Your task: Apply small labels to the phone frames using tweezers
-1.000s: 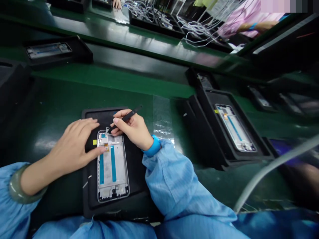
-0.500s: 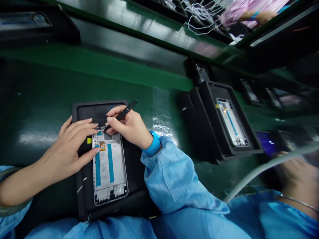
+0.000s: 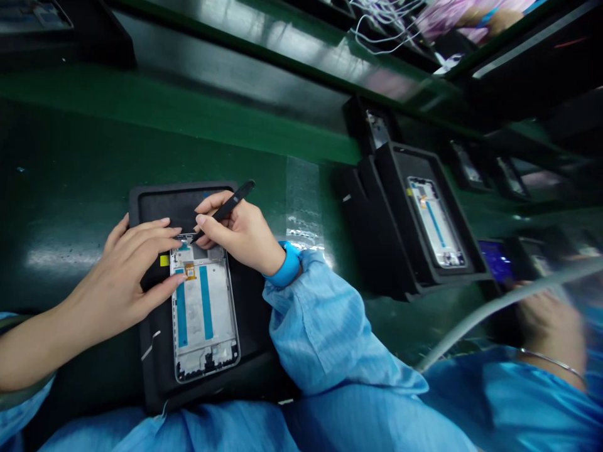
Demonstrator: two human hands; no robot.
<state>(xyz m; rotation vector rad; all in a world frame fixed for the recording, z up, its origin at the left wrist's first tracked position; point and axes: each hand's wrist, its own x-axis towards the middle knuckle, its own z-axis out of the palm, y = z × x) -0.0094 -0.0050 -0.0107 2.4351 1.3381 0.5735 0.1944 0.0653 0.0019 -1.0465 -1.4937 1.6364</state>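
An opened phone frame (image 3: 219, 314) with two blue strips and an orange flex connector lies in a black foam tray (image 3: 155, 370) in front of me. My right hand (image 3: 240, 229) grips a slim black tweezers-like tool (image 3: 235, 198) like a pen, its tip at the phone's top edge. Whether that tool has one or two prongs I cannot tell. My left hand (image 3: 134, 267) rests with fingers spread over the upper left edge of the phone, thumb near the flex connector. A yellow tab (image 3: 164, 260) sticks out at the phone's left side.
Right of me stands a stack of black trays (image 3: 391, 245), a similar phone frame (image 3: 438, 226) in the top one. Another tray (image 3: 94, 37) sits at the far left. A co-worker's hand (image 3: 551, 320) is at the right, behind a grey hose (image 3: 494, 304). White cables (image 3: 391, 22) lie beyond the ledge.
The whole view has shifted slightly, so things sit a little higher and further left. Both hands keep nearly the same pose over the phone. The co-worker's hand has moved a little.
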